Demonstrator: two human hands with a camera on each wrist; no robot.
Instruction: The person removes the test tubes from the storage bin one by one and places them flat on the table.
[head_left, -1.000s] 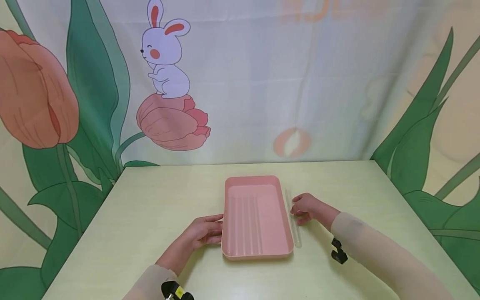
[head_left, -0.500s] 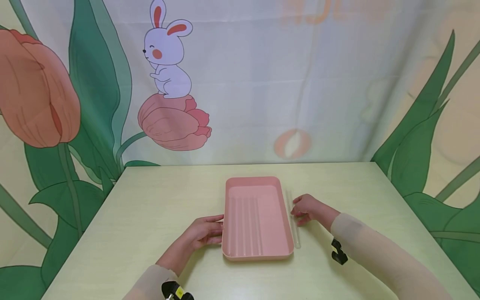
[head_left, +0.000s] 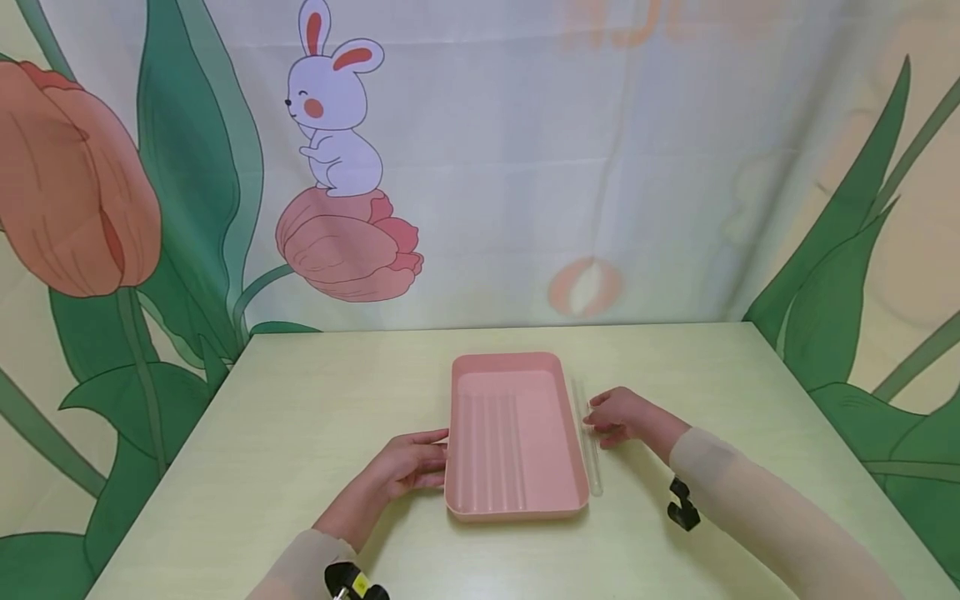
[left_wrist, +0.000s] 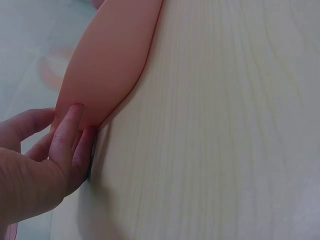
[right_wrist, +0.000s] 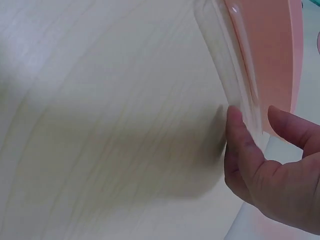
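A pink rectangular tray (head_left: 546,454) lies on the table, with several long clear tubes (head_left: 489,454) side by side in its left half. Another clear tube (head_left: 592,467) lies along the outside of the tray's right wall. My left hand (head_left: 412,461) rests its extended fingers against the tray's left side; in the left wrist view the fingertips (left_wrist: 75,111) touch the pink wall. At the outer tube, my right hand (head_left: 621,415) has its fingers against the tube's side. The right wrist view shows its thumb and fingers spread apart beside the clear plastic-looking tube (right_wrist: 220,50).
The pale wood-grain table (head_left: 337,383) extends around the tray. Behind it hangs a printed curtain (head_left: 480,167) with a rabbit, tulips and leaves. Black wrist devices (head_left: 682,504) sit near both sleeves.
My right hand and sleeve have shifted very slightly to the right. My left hand, the tray and the tubes stay in place.
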